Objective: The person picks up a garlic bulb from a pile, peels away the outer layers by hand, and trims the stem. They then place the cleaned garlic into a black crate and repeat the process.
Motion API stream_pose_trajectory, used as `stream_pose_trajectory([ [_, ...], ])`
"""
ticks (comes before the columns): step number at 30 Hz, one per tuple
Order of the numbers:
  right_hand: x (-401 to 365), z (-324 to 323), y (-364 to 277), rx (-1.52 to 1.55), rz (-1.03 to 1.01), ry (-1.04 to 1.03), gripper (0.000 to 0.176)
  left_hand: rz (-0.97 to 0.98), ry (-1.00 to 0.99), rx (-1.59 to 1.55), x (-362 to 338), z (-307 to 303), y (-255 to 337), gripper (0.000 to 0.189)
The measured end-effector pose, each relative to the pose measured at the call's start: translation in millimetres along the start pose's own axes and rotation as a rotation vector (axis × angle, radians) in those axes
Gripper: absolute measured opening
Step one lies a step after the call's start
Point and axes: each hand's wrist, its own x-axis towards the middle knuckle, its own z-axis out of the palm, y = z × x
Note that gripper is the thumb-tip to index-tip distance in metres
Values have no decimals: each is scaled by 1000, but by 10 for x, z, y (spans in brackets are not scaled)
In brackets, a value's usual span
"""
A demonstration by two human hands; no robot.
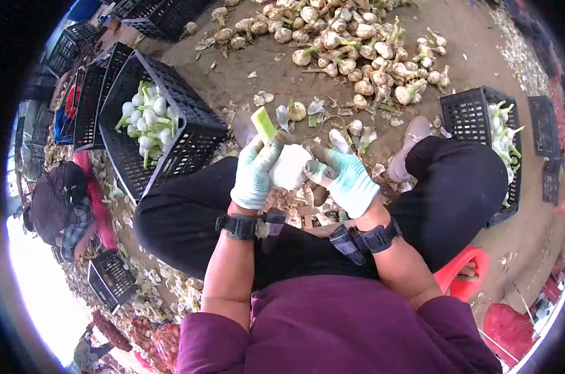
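Note:
My left hand, in a pale green-and-white glove with dirty fingertips, is closed around the thick green stem of a garlic bulb. The cut stem end points up and away above my fingers. The bulb, white and overexposed, sits between my two hands. From the other side my right hand, gloved the same way, has curled fingers at the bulb's right edge, with the thumb near it. Whether those fingers also hold a small tool is hidden. Peeled skins lie below, between my legs.
A large heap of unpeeled garlic bulbs covers the ground ahead. Black crates with white bulbs stand at left and right. Another person is bent over at far left. A red plastic object lies by my right thigh.

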Motion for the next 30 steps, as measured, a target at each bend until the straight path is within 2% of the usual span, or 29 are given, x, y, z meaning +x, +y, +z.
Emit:
stream_pose_trajectory([
  [2, -9, -9, 13, 24, -42, -2, 44, 0, -8, -31, -12, 3, 15, 26],
  [4, -14, -14, -41, 204, 180, -58, 46, -13, -14, -111, -15, -11, 23, 27],
  [5, -17, -15, -82, 204, 178, -61, 46, -11, -11, -111, -22, -18, 24, 27],
  [7, -18, -29, -154, -63, 136, -32, 45, -14, 3, -180, -24, -23, 18, 28],
  [11, -25, -13, -40, -63, 89, 27, 42, 16, 73, -143, -5, -51, -76, 30],
  [13, -31, -54, 13, -21, 106, -27, 39, 11, 73, -404, -19, -31, -44, 35],
  [14, -46, 21, 255, -247, -67, 125, 33, -36, 92, -557, -29, -34, -8, 45],
  [15, -50, 31, 282, -233, -28, 112, 34, -124, 36, -702, -19, -117, 18, 51],
  [17, -27, 61, 376, -202, 156, 46, 34, -103, -99, -837, 56, -318, -15, 53],
  [18, -7, 84, 339, -427, 149, 64, 39, -92, -92, -830, 47, -352, 2, 53],
  [19, -23, 89, 291, -386, -2, 134, 44, -76, -94, -877, 44, -356, 0, 52],
  [21, -8, 54, 129, -495, -140, 123, 47, -40, -51, -860, 9, -231, 75, 51],
  [23, -13, 36, 52, -417, -198, 92, 44, -239, 33, -999, 61, -329, -62, 51],
  [24, -14, 25, 41, -343, -250, 65, 42, -189, 115, -960, 104, -347, -87, 52],
  [25, -8, 30, 41, -337, -264, 64, 42, -52, 295, -933, 83, -344, -3, 50],
  [27, -14, 50, 93, -324, -197, 104, 36, 17, -198, -2109, 112, -822, -41, 50],
  [28, 13, 87, 126, -138, -49, 126, 32, 229, -54, -1851, 160, -964, 85, 52],
  [29, 8, 88, 123, 126, 193, 154, 34, 421, 85, -1578, 205, -1056, 165, 53],
  [30, 23, 94, 199, 125, 183, 181, 31, 502, -37, -1519, 118, -961, 337, 59],
])
